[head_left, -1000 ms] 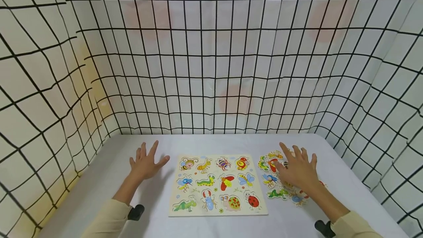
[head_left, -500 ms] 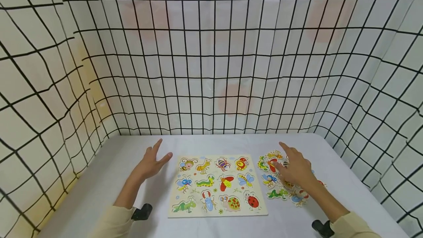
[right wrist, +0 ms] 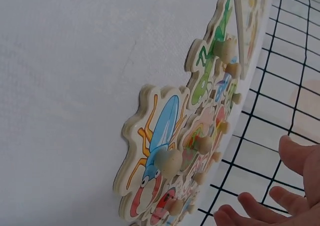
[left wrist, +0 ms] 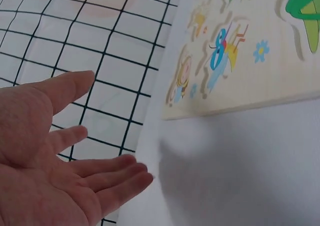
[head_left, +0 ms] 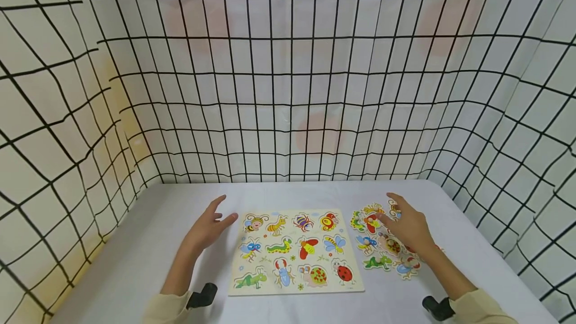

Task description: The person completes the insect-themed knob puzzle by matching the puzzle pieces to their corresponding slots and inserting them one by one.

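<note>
Puzzle board (head_left: 297,261) between hands (head_left: 204,230) (head_left: 411,230), knobbed pieces (head_left: 389,245) beneath right one

In the head view, the person's bare right grip (head_left: 408,226) and bare forearm (head_left: 448,272) hide part of the heap of colourful wooden insect pieces (head_left: 389,244); both cream cloth sleeves (head_left: 479,309) run off the bottom edge. The left-wrist view crops the bare left grip (left wrist: 60,181) and the pale wooden insect board (left wrist: 270,84), of which the right-wrist view keeps only a sliver.
</note>
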### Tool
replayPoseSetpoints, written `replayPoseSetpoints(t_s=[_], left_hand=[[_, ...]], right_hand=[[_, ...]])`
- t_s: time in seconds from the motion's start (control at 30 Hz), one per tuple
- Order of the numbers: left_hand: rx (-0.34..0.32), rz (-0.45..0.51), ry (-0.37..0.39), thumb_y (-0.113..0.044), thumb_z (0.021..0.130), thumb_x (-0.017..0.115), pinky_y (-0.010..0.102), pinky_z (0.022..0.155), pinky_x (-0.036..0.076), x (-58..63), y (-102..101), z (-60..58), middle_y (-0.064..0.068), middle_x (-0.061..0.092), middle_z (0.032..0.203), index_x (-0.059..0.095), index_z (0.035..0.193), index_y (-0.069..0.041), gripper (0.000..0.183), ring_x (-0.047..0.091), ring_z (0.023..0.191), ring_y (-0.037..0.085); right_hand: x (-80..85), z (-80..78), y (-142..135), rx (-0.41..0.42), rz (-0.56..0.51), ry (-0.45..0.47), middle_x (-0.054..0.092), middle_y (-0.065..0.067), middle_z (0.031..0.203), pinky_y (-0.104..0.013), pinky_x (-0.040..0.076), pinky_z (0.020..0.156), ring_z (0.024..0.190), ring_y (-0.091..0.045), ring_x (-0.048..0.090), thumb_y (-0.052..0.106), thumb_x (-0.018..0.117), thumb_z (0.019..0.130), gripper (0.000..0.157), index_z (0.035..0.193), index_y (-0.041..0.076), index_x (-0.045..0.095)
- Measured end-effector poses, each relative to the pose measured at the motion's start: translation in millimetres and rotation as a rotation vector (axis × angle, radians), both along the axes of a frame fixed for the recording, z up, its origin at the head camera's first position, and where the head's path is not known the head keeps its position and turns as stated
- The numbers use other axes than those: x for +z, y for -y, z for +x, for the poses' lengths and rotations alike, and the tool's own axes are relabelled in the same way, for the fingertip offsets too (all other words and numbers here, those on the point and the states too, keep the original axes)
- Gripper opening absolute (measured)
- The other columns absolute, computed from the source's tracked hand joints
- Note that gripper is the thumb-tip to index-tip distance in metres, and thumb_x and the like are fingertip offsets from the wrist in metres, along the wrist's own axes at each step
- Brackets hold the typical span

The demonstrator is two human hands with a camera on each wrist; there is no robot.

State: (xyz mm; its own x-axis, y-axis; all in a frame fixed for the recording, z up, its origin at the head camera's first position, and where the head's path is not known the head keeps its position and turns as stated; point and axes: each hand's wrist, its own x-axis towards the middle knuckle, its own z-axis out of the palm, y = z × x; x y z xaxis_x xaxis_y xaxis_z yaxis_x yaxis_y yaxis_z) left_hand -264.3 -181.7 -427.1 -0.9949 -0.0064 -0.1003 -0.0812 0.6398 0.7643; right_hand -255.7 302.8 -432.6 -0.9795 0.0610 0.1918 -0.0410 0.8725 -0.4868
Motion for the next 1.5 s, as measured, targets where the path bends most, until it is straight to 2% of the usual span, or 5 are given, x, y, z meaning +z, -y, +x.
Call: replayPoseSetpoints(t_s=[0.13, 0.53, 0.97, 1.3, 1.5], left_hand=[[0.034, 0.055, 0.017, -0.035, 0.094, 0.070, 0.059, 0.100, 0.046, -4.1, -3, 0.1, 0.028, 0.054, 0.144, 0.028, 0.160, -0.019, 0.079, 0.059, 0.124, 0.045], [0.071, 0.145, 0.064, -0.012, 0.084, 0.080, 0.031, 0.069, 0.054, -27.0, -10, -1.5, 0.016, 0.070, 0.109, 0.048, 0.149, -0.013, 0.072, 0.067, 0.073, 0.019], [0.088, 0.077, 0.068, -0.009, 0.083, 0.079, 0.028, 0.066, 0.052, -28.9, -17, -1.3, 0.011, 0.069, 0.091, 0.063, 0.130, 0.002, 0.051, 0.063, 0.068, 0.018], [0.074, 0.065, 0.073, -0.003, 0.078, 0.080, 0.027, 0.067, 0.050, -36.7, -12, -3.8, 0.008, 0.065, 0.091, 0.067, 0.125, -0.002, 0.048, 0.059, 0.078, 0.019], [0.079, 0.071, 0.067, -0.003, 0.077, 0.081, 0.028, 0.067, 0.049, -40.3, -10, -4.8, 0.007, 0.066, 0.091, 0.067, 0.125, -0.002, 0.049, 0.059, 0.078, 0.019]], right_hand=[[0.0, 0.1, -4, -0.012, -0.045, -0.026, 0.059, -0.036, 0.131, -0.063, 0.051, 0.088, 0.116, -0.055, 0.059, 0.037, 0.067, 0.096, 0.070, 0.151, 0.001, 0.039], [2.0, 1.0, -13, -0.079, -0.117, -0.083, 0.069, -0.030, 0.116, -0.059, 0.051, 0.086, 0.108, -0.047, 0.065, 0.037, 0.069, 0.096, 0.059, 0.140, 0.000, 0.055], [-3.5, -6.6, -41, -0.111, -0.139, -0.110, 0.072, -0.027, 0.110, -0.029, 0.048, 0.066, 0.099, -0.042, 0.068, 0.041, 0.067, 0.097, 0.055, 0.135, 0.001, 0.061], [-7.1, -17.2, -55, -0.166, -0.199, -0.052, 0.069, -0.029, 0.117, -0.029, 0.045, 0.067, 0.100, -0.041, 0.069, 0.049, 0.061, 0.098, 0.061, 0.138, 0.002, 0.059], [-3.5, -29.9, -61, -0.206, -0.232, -0.034, 0.070, -0.029, 0.116, -0.045, 0.051, 0.073, 0.093, -0.036, 0.074, 0.049, 0.064, 0.096, 0.063, 0.138, 0.002, 0.058]])
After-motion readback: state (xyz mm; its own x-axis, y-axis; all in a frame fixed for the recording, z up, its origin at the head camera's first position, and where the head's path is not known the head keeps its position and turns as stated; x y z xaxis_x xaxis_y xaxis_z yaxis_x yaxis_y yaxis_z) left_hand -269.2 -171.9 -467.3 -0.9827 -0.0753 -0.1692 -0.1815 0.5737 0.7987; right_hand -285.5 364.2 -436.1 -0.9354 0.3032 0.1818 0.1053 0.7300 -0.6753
